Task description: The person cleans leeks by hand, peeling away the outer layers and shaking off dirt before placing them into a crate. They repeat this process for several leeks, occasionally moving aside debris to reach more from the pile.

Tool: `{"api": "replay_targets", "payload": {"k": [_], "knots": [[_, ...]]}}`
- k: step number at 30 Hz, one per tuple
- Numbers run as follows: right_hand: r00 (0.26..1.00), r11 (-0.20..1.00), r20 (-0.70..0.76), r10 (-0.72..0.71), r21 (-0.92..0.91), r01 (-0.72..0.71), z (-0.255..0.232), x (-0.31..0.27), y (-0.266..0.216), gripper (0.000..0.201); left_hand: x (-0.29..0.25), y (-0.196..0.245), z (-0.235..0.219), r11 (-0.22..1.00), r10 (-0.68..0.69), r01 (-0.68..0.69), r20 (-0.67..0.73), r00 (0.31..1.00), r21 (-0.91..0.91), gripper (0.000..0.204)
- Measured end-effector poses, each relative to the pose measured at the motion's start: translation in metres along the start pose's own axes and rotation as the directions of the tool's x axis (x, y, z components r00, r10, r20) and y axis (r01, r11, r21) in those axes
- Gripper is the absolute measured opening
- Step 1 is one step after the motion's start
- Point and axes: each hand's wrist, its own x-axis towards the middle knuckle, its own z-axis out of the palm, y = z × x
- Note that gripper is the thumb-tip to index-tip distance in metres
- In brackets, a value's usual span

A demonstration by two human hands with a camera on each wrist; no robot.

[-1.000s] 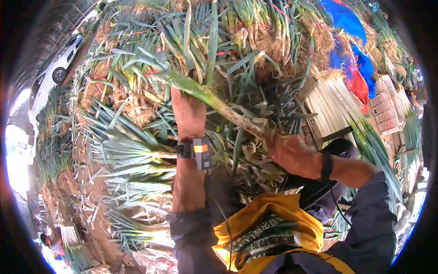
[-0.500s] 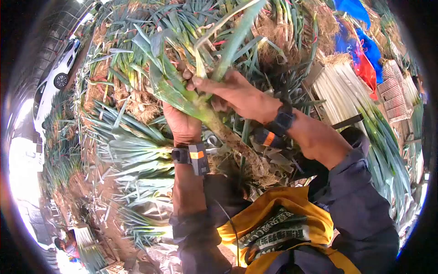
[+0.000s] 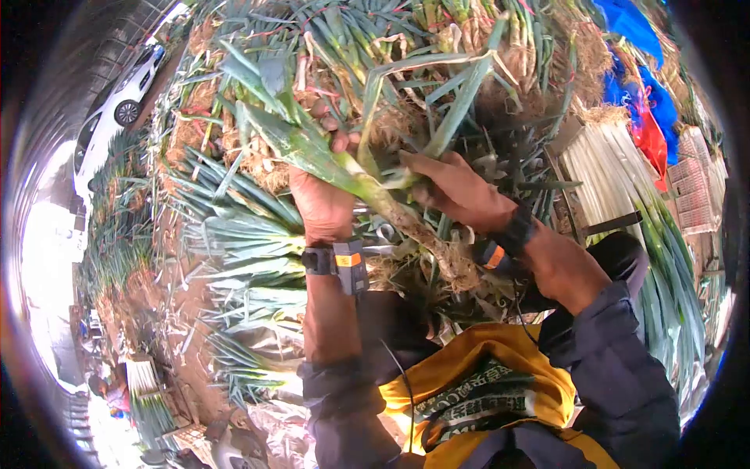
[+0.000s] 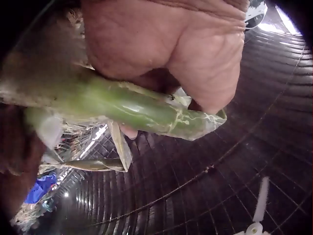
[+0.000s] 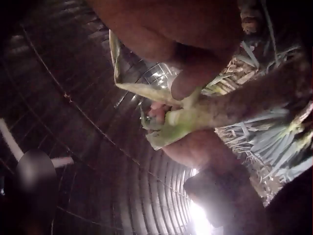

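Note:
A thick green onion (image 3: pixel 402 220) slants across the middle of the head view, its leaves at upper left and its soil-covered roots at lower right. My left hand (image 3: pixel 322 205) grips it from below near the leaf base; the left wrist view shows that palm (image 4: pixel 166 44) over the green stalk (image 4: pixel 142 111). Just right of the stalk, my right hand (image 3: pixel 467 194) pinches an outer leaf (image 3: pixel 461 109), which bends away from the stem and folds over at its top. In the right wrist view, a pale fold (image 5: pixel 142 90) of leaf hangs beside the thumb.
Bundles of untrimmed green onions (image 3: pixel 258 168) are heaped ahead and to the left. Peeled white stalks (image 3: pixel 605 160) lie stacked at right, near a pink crate (image 3: pixel 695 191). Blue and red plastic (image 3: pixel 652 133) lies behind them. A white car (image 3: pixel 125 102) stands far left.
My right hand has moved from the root end up to the leaf base, then drawn an outer leaf to the right, away from the stem. My left hand keeps its grip.

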Motion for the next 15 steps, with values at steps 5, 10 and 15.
{"api": "replay_targets", "payload": {"k": [5,10,15], "knots": [[0.892,0.585,0.17,-0.419,-0.701,0.408,-0.037,-0.031,0.03,0.041,-0.015,-0.006,0.006,0.994,-0.087,0.093,-0.108,0.99,0.049,0.045],[1.0,0.452,-0.007,0.026,-0.892,-0.018,-0.113,-0.064,0.078,0.049,-0.014,0.026,-0.008,0.994,-0.083,0.078,-0.066,0.994,-0.076,0.038],[0.936,0.899,0.019,0.35,0.274,-0.342,-0.063,-0.038,0.048,0.05,-0.019,0.029,0.011,0.999,-0.01,0.007,-0.069,0.998,-0.042,0.033]]}}
